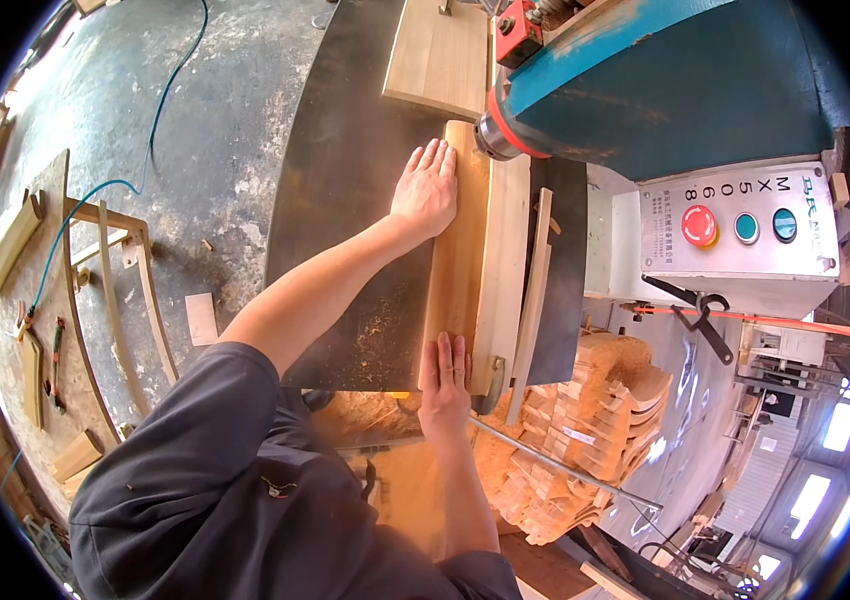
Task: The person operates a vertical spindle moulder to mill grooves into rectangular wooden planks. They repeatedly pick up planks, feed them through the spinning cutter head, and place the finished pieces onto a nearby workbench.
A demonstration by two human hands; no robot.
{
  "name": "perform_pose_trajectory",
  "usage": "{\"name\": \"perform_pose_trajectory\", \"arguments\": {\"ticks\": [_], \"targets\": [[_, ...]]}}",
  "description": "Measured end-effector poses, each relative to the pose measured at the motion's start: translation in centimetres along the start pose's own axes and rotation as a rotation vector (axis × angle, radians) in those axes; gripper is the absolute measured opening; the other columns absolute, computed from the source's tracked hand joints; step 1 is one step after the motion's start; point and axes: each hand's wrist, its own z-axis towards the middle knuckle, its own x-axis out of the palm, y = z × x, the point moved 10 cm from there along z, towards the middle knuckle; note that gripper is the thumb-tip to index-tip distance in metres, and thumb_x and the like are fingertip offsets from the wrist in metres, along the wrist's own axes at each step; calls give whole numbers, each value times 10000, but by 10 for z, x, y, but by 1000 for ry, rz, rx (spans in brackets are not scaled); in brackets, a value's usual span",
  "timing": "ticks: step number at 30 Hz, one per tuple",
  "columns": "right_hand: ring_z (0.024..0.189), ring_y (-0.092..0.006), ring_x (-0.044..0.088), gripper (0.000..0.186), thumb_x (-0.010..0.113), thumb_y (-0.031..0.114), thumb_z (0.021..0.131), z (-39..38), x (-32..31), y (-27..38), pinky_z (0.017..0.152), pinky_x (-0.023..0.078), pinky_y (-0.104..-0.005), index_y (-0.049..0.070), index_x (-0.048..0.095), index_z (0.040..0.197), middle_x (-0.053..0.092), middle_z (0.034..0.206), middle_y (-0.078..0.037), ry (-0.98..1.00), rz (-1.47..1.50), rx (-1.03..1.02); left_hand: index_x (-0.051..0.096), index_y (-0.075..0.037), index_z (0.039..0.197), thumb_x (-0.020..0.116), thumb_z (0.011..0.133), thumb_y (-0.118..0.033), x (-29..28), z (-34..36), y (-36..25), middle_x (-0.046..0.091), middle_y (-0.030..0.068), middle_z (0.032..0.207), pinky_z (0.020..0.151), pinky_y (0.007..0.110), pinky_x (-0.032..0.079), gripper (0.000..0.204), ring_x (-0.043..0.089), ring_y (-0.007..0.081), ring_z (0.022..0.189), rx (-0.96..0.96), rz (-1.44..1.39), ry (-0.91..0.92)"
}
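A long wooden workpiece (pixel 458 260) with a shaped face lies lengthwise on the dark machine table (pixel 345 200), along a pale wooden fence strip (pixel 505 230). My left hand (pixel 425 190) rests flat on its far part, fingers stretched out toward the cutter side. At the near end, my right hand (pixel 445 385) lies with fingers extended on the wood; its thumb is hard to make out. Just right of the workpiece's far end is the round metal spindle head (pixel 495 138) with a red ring. Neither hand is closed around the wood.
The blue machine body (pixel 665 95) stands at upper right, above a control box (pixel 745 220) with a red button. Stacked curved wood pieces (pixel 585 430) sit beyond the table's near right corner. At left are a workbench (pixel 45 270) and a blue hose (pixel 160 110).
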Motion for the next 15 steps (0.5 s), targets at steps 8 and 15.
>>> {"name": "perform_pose_trajectory", "arguments": {"ticks": [8,15], "targets": [[1469,-480,446,644,568,-121,863,-1,-8,3,1201,429,-547,-14,528,1497,507,1570,-209,-36,24,-9,413,60,1551,382,1064,-198,-3,-5,-1,426,233,1636,1313,464,195,552,317,333,1578,-6,-12,19],[1476,-454,452,635,557,-118,861,-5,-10,4,1199,431,-535,1,552,1485,526,1560,-191,-23,33,32,436,47,1540,413,1068,-194,-3,-9,-2,433,214,1636,1309,454,208,530,324,322,1576,-10,-23,-20]]}}
